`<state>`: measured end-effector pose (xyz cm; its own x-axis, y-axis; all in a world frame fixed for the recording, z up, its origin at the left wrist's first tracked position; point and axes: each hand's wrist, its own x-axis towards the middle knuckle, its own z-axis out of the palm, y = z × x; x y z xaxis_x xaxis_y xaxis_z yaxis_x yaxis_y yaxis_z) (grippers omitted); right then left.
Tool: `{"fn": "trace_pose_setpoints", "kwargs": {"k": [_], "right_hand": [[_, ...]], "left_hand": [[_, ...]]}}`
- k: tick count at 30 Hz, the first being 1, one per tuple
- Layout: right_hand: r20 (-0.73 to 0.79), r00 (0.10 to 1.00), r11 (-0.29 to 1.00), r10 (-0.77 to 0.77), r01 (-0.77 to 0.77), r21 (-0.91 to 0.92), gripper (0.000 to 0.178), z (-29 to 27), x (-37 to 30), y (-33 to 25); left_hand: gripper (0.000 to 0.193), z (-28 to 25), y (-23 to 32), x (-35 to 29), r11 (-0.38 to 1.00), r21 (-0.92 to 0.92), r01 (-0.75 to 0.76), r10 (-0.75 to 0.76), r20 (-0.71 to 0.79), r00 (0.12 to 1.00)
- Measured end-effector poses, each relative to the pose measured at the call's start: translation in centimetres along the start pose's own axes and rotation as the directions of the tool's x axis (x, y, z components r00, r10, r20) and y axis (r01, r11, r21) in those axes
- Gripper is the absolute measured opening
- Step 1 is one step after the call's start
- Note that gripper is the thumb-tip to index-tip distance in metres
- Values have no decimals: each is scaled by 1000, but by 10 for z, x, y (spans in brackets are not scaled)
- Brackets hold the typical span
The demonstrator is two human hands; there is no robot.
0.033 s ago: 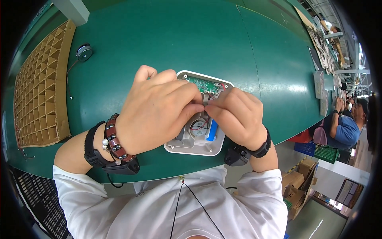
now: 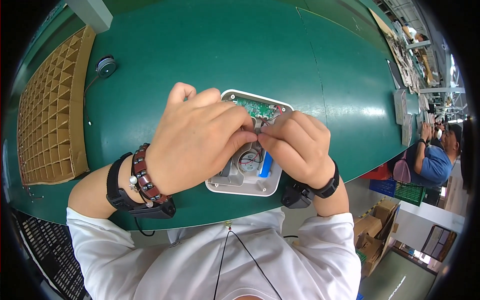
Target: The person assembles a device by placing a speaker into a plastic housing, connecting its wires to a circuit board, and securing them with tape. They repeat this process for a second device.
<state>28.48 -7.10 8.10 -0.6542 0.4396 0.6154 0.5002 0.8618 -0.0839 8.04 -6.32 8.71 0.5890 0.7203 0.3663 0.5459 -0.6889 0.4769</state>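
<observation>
A white plastic housing (image 2: 240, 188) lies open on the table in front of me. Inside it are a green circuit board (image 2: 256, 107) at the far end, a round speaker (image 2: 248, 162), a blue cylindrical battery (image 2: 266, 165) and thin red and black wires (image 2: 265, 121). My left hand (image 2: 200, 135) reaches over the housing's left side, thumb and forefinger pinched. My right hand (image 2: 296, 145) pinches from the right, its fingertips meeting the left ones over the middle of the housing, close to the wires. Whatever sits between the fingertips is too small and hidden to make out.
At the left stands a cardboard divider box (image 2: 52, 110) with many cells. A round speaker (image 2: 105, 66) with a trailing wire lies beside it on the green table (image 2: 210, 45). At the far right are stacked parts (image 2: 401, 107) and a seated person (image 2: 433, 159).
</observation>
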Motion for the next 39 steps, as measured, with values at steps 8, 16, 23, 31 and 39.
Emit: {"fn": "trace_pose_setpoints", "kwargs": {"k": [8, 16, 23, 31, 39], "right_hand": [[-19, 1000, 995, -5, 7, 96, 19, 3, -1, 5], [-16, 999, 980, 31, -27, 198, 22, 3, 0, 7], [-11, 1000, 967, 9, -6, 254, 23, 7, -7, 15], [-51, 998, 968, 25, -11, 250, 27, 13, -6, 16], [-140, 989, 953, 53, -8, 303, 32, 14, -7, 12]], "left_hand": [[6, -1, -2, -1, 995, -78, 58, -56, 31, 998], [6, -2, -3, 0, 982, -150, 112, -103, 68, 992], [5, 0, -1, 3, 986, -132, 106, -99, 60, 993], [6, 1, 2, 1, 983, -140, 115, -118, -12, 993], [7, -1, 4, 3, 984, -131, 121, -120, 13, 993]]}}
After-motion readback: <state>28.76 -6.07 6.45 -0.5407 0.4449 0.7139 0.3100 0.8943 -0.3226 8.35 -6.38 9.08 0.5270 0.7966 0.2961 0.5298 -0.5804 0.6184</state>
